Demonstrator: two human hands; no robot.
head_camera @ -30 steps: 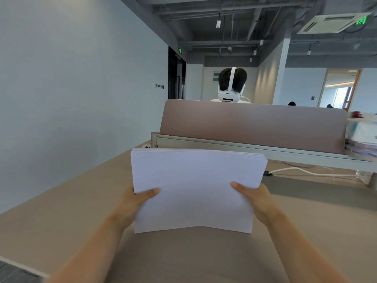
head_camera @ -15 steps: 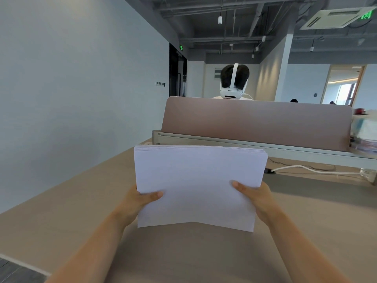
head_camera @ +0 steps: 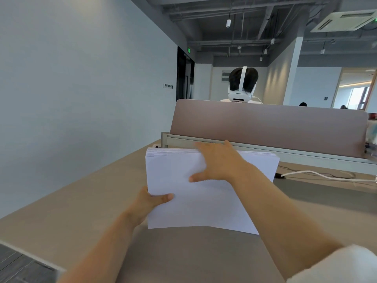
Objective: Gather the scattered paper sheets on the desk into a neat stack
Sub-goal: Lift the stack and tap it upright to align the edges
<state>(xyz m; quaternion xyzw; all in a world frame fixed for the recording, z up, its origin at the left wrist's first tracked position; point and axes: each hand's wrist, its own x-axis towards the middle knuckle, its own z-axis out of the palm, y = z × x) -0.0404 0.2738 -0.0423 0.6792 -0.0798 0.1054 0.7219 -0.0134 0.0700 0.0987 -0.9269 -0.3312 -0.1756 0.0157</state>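
A thick stack of white paper sheets (head_camera: 189,209) stands tilted on its lower edge on the beige desk (head_camera: 85,201), its far top edge showing many layered sheets. My left hand (head_camera: 151,203) pinches the stack's left edge, thumb on the front face and fingers hidden behind. My right hand (head_camera: 216,162) lies across the upper part of the stack with fingers straight, reaching to the top edge, thumb spread out on the front sheet.
A brown desk divider (head_camera: 265,127) on a grey rail runs behind the stack. A person with a white headset (head_camera: 241,86) sits beyond it. A white cable (head_camera: 318,174) lies on the desk at right. A wall bounds the left side.
My right hand let go of the stack's right edge and moved up and left onto its top part. The left hand kept its hold on the left edge.
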